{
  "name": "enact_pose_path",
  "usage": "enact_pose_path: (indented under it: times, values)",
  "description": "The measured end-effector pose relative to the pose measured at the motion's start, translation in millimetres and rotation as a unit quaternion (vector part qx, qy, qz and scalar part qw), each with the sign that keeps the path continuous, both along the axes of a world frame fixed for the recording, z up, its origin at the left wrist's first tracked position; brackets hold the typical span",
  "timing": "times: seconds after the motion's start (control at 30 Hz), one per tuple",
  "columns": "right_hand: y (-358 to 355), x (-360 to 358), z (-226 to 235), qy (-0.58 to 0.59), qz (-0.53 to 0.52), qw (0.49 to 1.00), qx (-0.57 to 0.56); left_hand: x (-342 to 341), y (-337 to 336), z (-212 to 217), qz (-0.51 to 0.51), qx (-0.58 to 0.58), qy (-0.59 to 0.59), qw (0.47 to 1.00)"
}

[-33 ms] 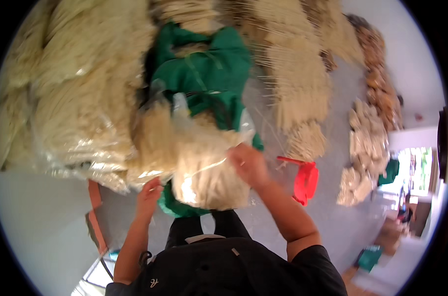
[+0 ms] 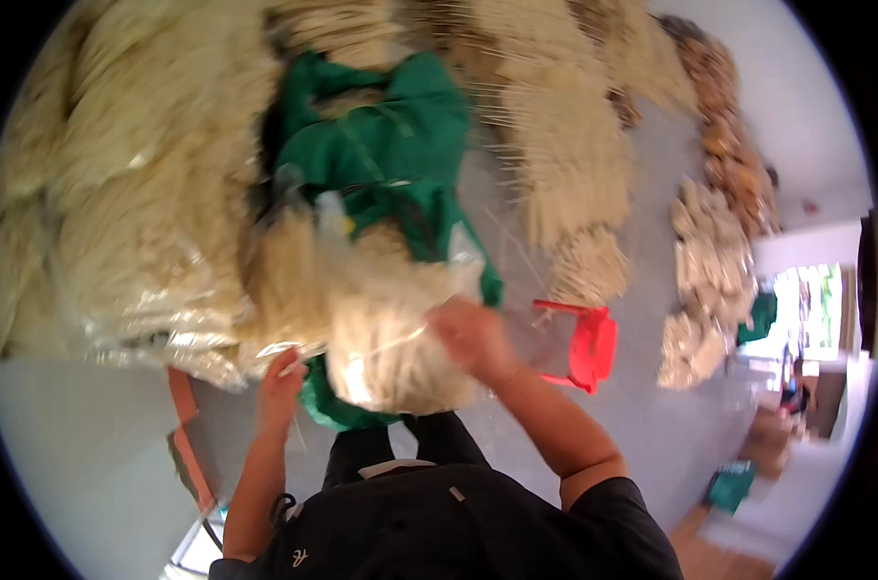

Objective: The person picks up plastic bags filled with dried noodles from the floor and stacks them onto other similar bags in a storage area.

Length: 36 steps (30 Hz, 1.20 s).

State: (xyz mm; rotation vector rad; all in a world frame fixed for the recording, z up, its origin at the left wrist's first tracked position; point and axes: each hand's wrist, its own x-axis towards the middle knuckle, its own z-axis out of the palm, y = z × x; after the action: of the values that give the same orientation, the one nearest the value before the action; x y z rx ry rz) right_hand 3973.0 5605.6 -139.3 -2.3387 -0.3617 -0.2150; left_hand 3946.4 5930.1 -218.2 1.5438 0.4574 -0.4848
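A clear plastic bag (image 2: 400, 377) of pale, thin, stick-like pieces lies in front of me on green sacking, its far end blurred. My right hand (image 2: 468, 333) is closed at its right side, smeared by motion. A thin pale strand (image 2: 388, 344) crosses the top of the bag and runs to the right fingers. At the left my left hand (image 2: 282, 375) is pinched, with a small pale bit at its fingertips that I cannot make out. Close beyond it is another clear bag (image 2: 289, 290) of similar pieces. The green sack (image 2: 381, 145) lies farther off, with dark straps.
A tall pile of plastic-wrapped pale bundles (image 2: 149, 232) fills the left side. Loose pale sticks (image 2: 574, 164) lie in a long heap on the grey floor to the far right. A red plastic stool (image 2: 593, 348) stands right of me, with more wrapped bundles (image 2: 709, 271) beyond it.
The view has shifted slightly, so the piles sit a little farther left and the red stool shows more of its legs. Both hands keep nearly the same place by the bag.
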Motion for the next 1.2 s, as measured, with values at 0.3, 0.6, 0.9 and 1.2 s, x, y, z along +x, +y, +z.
enact_pose_path:
  times: [0.3, 0.6, 0.9, 1.2]
  values:
    - [-36, -138, 52, 0.109, 0.159, 0.973, 0.128, 65, -92, 33, -0.288, -0.034, -0.18, 0.94]
    - [-36, -153, 58, 0.091, 0.046, 0.99, 0.093, 27, -103, 64, -0.261, -0.037, -0.135, 0.955]
    - [-25, -139, 65, 0.131, 0.036, 0.989, 0.062, -7, -67, 74, -0.102, -0.062, -0.19, 0.974]
    - [-30, -145, 87, 0.135, -0.106, 0.979, 0.114, -55, -47, 85, -0.049, -0.091, -0.128, 0.986]
